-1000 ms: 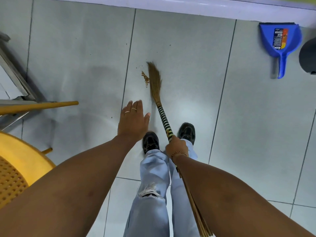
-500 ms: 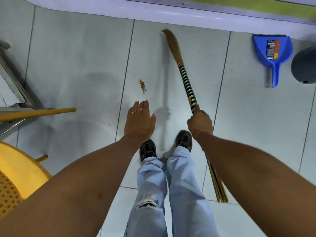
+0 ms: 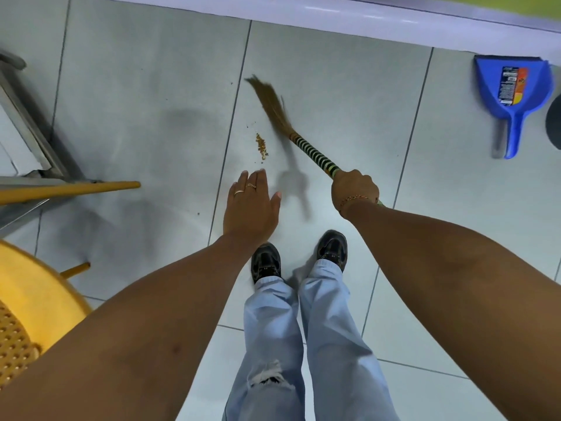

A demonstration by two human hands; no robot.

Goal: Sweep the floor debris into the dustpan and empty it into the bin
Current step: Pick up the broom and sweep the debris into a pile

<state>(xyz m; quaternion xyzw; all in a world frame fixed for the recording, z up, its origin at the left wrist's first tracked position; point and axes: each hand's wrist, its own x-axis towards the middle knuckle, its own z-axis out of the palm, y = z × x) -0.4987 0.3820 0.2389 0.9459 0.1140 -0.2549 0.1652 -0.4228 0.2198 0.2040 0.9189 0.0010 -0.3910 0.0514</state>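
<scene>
Right hand (image 3: pixel 354 189) is closed tight around the broom (image 3: pixel 306 147), tipping its bristles down just past the crumbs (image 3: pixel 261 145) to push them. Left hand (image 3: pixel 250 208) hangs flat and empty near the crumbs. Far from the crumbs waits the blue dustpan (image 3: pixel 513 86).

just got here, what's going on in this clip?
A person is sweeping a tiled floor. The right hand grips a broom by its striped handle, bristles down beside a small pile of brown debris. The left hand is open and holds nothing. The blue dustpan lies untouched by the wall, well to the right of the pile, so nothing has been scooped yet.
</scene>
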